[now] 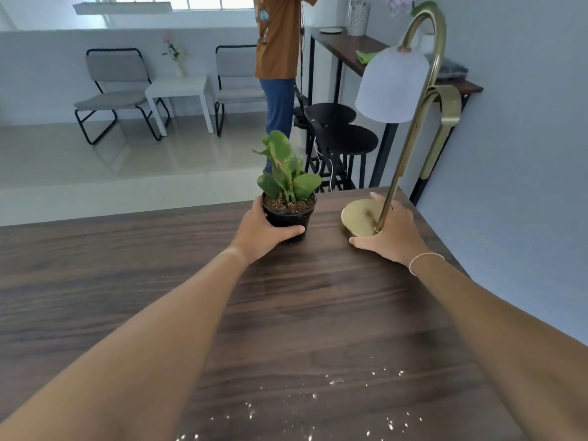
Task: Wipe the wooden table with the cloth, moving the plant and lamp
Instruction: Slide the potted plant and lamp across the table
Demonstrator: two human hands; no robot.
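At far counter (159, 297) edge, left hand (259, 232) grip curling around potted plant (288, 202); right hand (386, 235) grip wrapping brass lamp (361, 218) base.

Table (286, 313): dark brown wood grain; white specks scattered over the near part.
Plant (288, 173): broad green leaves in a small black pot (288, 218) of soil, upright near the far edge, gripped at the pot.
Lamp (410, 122): curved brass stem, white bell shade (391, 87), round brass base (359, 218) set flat at the far right corner, held at the base.
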